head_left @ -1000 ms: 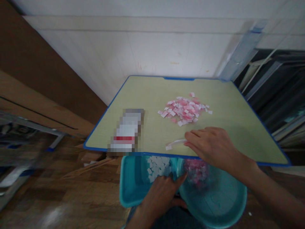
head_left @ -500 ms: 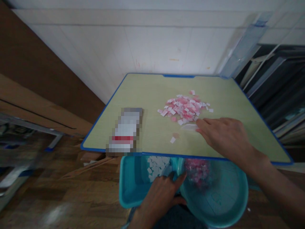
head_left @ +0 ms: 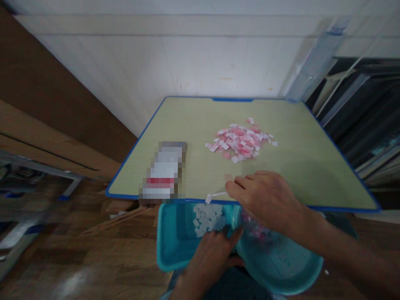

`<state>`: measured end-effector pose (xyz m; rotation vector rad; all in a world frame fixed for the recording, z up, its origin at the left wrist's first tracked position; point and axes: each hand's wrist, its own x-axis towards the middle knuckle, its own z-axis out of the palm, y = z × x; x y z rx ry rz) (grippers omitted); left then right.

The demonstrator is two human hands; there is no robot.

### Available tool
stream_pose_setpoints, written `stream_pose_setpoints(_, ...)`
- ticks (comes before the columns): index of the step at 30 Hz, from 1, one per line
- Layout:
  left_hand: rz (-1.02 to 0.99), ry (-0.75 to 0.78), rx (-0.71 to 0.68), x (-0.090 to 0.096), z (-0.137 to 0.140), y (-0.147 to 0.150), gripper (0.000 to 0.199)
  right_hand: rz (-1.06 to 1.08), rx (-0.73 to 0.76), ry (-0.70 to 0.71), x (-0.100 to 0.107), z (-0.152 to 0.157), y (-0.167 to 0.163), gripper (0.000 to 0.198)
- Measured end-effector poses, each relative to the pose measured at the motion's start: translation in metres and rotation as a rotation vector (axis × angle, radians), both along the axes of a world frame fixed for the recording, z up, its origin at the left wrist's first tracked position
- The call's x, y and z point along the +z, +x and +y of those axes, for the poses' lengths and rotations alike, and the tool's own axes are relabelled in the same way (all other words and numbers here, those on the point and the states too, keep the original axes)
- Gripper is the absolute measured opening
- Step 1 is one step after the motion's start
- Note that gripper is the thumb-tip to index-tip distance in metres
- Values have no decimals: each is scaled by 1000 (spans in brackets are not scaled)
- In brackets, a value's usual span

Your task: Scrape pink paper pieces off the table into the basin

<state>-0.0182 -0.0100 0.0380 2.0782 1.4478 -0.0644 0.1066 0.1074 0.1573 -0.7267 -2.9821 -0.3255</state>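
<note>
My right hand (head_left: 265,200) is closed around a slim white tool (head_left: 219,193) at the table's front edge. A small white paper square (head_left: 208,198) is at the tool's tip; whether it is gripped or only touched I cannot tell. Beyond the hand lies a loose pile of pink and white paper pieces (head_left: 242,141). Lower down, my left hand (head_left: 215,252) is closed at the adjoining rims of a teal rectangular basket (head_left: 173,262) and a teal round basin (head_left: 300,287). White paper squares (head_left: 208,216) lie in the basket. A clear bag with pink pieces (head_left: 259,233) is in the basin, partly hidden.
The low table (head_left: 190,116) has a blue rim and stands against a white wall (head_left: 203,62). A pixelated flat object (head_left: 165,166) lies on its left side. Brown cardboard (head_left: 62,141) stands left; dark stacked panels (head_left: 368,96) stand right. The floor (head_left: 109,258) is wooden.
My right hand has moved left and toward me with the white tool, from the pile to the table's front edge. A white square has shifted the same way. My left hand stays put.
</note>
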Motion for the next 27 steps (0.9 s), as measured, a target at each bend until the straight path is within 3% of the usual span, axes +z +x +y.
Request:
stream_pose_setpoints(6,-22,-7,7,-4,-4,0,75,36,-52,37,-4,5,4,5)
stream_pose_setpoints(12,-17,15,16,-5,-5,1,74,49,63,27,-3,2,2,11)
stream_pose_setpoints(19,-22,18,0,-7,-4,1,72,28,-151,126,0,36,9,20)
stream_pose_setpoints(27,-22,-1,-15,-7,-2,0,67,39,80,223,-18,48,41,17)
